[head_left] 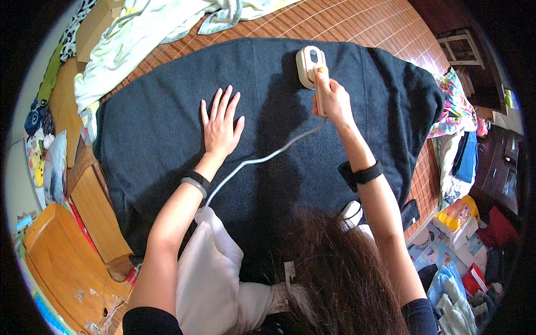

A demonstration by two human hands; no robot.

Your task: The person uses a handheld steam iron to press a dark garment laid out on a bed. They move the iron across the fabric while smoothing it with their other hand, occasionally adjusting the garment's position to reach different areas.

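R hand [333, 103] wraps cream handheld iron [309, 62], head just beyond on/over dark cloth [167, 100], contact unclear. L hand [220, 125] flat, spread, holds nothing. Looks part-done: cloth mostly smooth betw. hands, folds left to R hand's right. Brown floor [385, 25] beyond; clothes pile [458, 304] nearer body, right.

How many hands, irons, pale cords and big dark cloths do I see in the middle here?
Hands: 2, left hand and right hand
Iron: 1
Pale cord: 1
Dark cloth: 1
Total: 5
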